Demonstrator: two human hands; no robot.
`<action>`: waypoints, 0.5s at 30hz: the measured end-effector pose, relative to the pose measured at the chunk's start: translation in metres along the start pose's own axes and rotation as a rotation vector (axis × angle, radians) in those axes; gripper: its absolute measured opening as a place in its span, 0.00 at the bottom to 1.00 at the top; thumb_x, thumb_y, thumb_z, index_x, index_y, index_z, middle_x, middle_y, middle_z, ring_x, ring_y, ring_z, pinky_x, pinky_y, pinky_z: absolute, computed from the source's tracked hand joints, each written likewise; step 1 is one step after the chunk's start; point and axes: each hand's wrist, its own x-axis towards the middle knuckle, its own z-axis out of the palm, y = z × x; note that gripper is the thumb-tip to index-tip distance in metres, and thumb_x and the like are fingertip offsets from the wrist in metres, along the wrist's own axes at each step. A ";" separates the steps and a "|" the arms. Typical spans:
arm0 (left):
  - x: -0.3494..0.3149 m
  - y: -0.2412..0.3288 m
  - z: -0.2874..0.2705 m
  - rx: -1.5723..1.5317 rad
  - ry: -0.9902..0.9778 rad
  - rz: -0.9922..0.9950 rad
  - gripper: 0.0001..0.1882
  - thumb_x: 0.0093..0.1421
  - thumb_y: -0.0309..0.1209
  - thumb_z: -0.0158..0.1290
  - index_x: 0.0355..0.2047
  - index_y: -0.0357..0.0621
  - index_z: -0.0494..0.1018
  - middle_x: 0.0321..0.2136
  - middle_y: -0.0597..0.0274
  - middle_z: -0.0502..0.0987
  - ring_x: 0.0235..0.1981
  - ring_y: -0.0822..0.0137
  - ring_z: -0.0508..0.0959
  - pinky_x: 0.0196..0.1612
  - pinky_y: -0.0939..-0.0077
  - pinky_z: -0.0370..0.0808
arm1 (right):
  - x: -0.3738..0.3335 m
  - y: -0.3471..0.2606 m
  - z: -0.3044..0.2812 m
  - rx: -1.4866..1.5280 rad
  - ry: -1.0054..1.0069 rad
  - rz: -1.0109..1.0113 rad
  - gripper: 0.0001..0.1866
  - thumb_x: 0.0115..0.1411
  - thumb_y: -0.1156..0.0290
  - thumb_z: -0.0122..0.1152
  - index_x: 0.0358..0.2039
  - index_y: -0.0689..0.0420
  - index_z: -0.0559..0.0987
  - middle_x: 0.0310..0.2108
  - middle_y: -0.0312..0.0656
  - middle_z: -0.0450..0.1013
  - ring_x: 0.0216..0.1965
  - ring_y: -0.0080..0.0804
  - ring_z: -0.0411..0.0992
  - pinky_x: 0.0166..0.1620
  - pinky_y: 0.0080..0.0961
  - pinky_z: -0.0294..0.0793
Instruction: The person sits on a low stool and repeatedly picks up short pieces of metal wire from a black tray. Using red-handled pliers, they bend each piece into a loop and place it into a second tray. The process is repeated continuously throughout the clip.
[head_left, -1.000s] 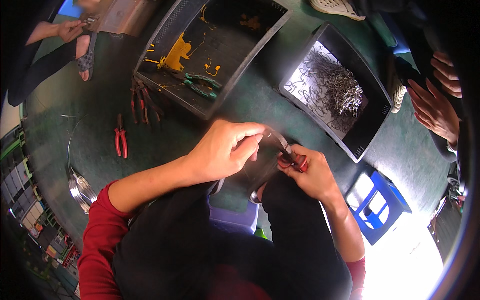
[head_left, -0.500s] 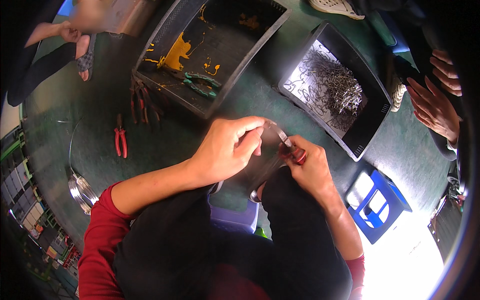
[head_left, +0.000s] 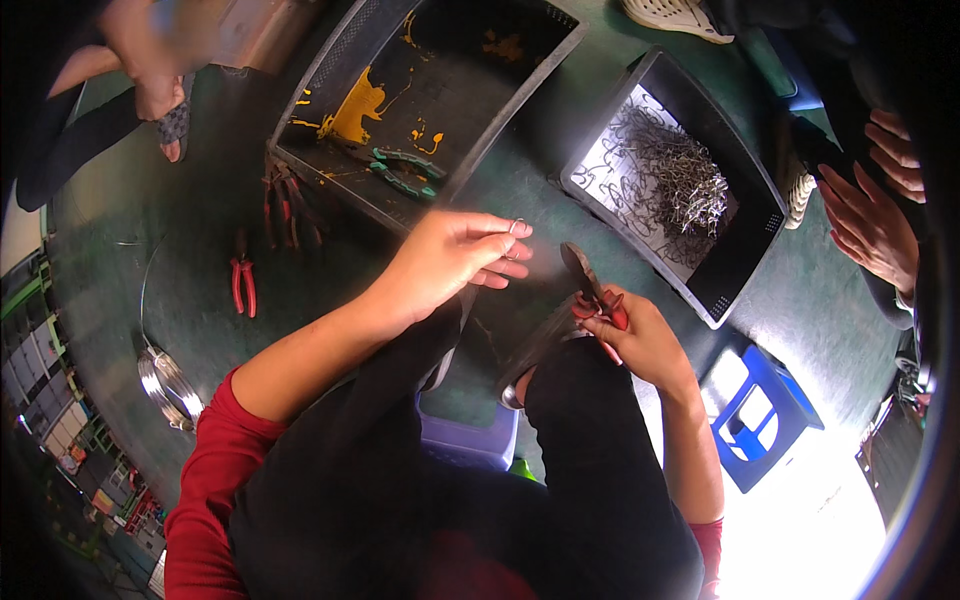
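Note:
My left hand [head_left: 440, 262] pinches a small bent piece of wire [head_left: 516, 228] between thumb and fingertips, its curved end standing up from them. To its right, my right hand [head_left: 648, 345] is closed round red-handled pliers [head_left: 580, 268], their dark jaws pointing up and away from me. A gap separates the jaws from the wire piece. Beyond my hands to the right stands a dark bin [head_left: 668, 270] with a tangled heap of small bent wire pieces [head_left: 690, 185] on a white lining.
A large black crate [head_left: 465, 165] with yellow stains holds green-handled pliers [head_left: 405, 170]. Red-handled pliers [head_left: 243, 285] and a wire coil [head_left: 168, 388] lie on the green floor at left. A blue stool [head_left: 755, 415] stands right. Another person's hands [head_left: 870, 220] show at right; someone sits far left.
The pliers have come away from the wire piece and swung back toward the right. My left fingers have spread somewhat. At the far left, the other person's hand has moved down to the foot.

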 end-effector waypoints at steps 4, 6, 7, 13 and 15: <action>0.001 0.001 -0.002 -0.033 0.000 -0.026 0.16 0.65 0.34 0.50 0.50 0.37 0.73 0.42 0.52 0.78 0.42 0.61 0.81 0.42 0.73 0.78 | -0.002 0.019 0.001 -0.073 -0.014 0.050 0.14 0.58 0.71 0.61 0.44 0.62 0.75 0.37 0.45 0.77 0.39 0.33 0.74 0.45 0.28 0.70; 0.003 0.002 0.000 -0.025 0.007 -0.027 0.17 0.65 0.34 0.50 0.50 0.38 0.73 0.42 0.52 0.78 0.42 0.61 0.81 0.43 0.73 0.78 | -0.001 0.026 0.004 -0.143 0.012 0.035 0.15 0.57 0.71 0.62 0.44 0.63 0.75 0.35 0.41 0.78 0.37 0.27 0.73 0.45 0.26 0.70; 0.005 0.003 0.001 -0.017 0.009 -0.023 0.17 0.65 0.34 0.50 0.50 0.38 0.73 0.42 0.52 0.78 0.42 0.61 0.81 0.43 0.73 0.78 | 0.000 0.028 0.005 -0.160 0.018 0.024 0.15 0.57 0.71 0.62 0.44 0.63 0.75 0.35 0.43 0.77 0.37 0.29 0.73 0.45 0.26 0.70; 0.023 0.020 0.012 0.017 -0.115 0.083 0.19 0.66 0.35 0.49 0.53 0.38 0.71 0.46 0.50 0.76 0.46 0.60 0.79 0.45 0.72 0.77 | 0.001 0.028 0.009 -0.233 -0.004 0.058 0.15 0.57 0.69 0.61 0.44 0.61 0.76 0.39 0.51 0.76 0.44 0.49 0.74 0.47 0.35 0.70; 0.041 0.030 0.022 0.097 -0.211 0.233 0.19 0.68 0.34 0.46 0.55 0.36 0.68 0.50 0.47 0.74 0.49 0.57 0.77 0.46 0.70 0.78 | 0.001 0.024 0.011 -0.292 -0.010 0.072 0.15 0.57 0.68 0.61 0.44 0.60 0.76 0.39 0.51 0.76 0.44 0.48 0.74 0.47 0.36 0.70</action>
